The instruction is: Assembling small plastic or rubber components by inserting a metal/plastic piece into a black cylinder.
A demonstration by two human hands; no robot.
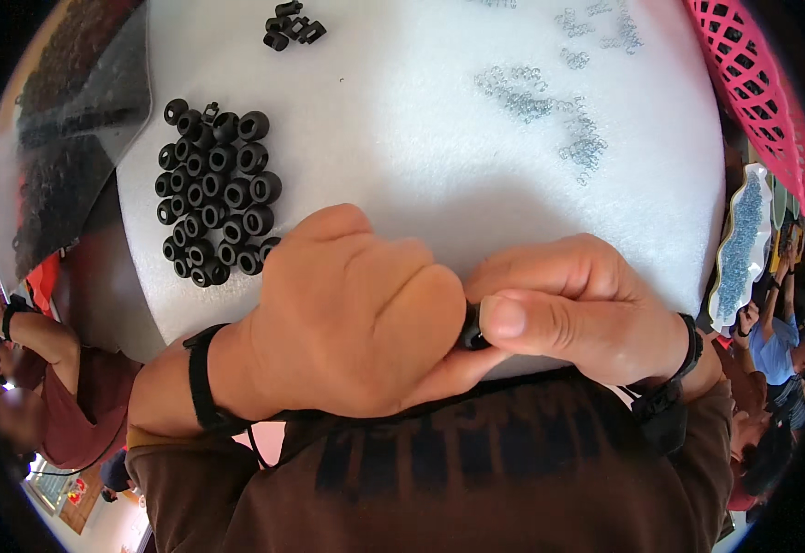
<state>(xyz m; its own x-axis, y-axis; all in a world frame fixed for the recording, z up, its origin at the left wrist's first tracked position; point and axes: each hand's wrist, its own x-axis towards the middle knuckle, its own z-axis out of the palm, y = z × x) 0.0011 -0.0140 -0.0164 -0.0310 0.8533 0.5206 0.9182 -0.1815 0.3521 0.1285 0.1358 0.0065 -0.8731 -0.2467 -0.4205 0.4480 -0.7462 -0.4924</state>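
Close to the body, the left hand (356, 313) and right hand (573, 318) meet knuckle to knuckle, both curled tight on a small black plastic piece (472, 330) pinched between them (mostly hidden). Beyond, on the white foam tabletop (402, 138), finished black cord stoppers (213, 194) cluster up-left, nearer the left hand; small metal springs (550, 111) lie scattered up-right

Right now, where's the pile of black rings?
In the head view, the black rings sit in a cluster on the white foam pad, at its left side, above the left hand.
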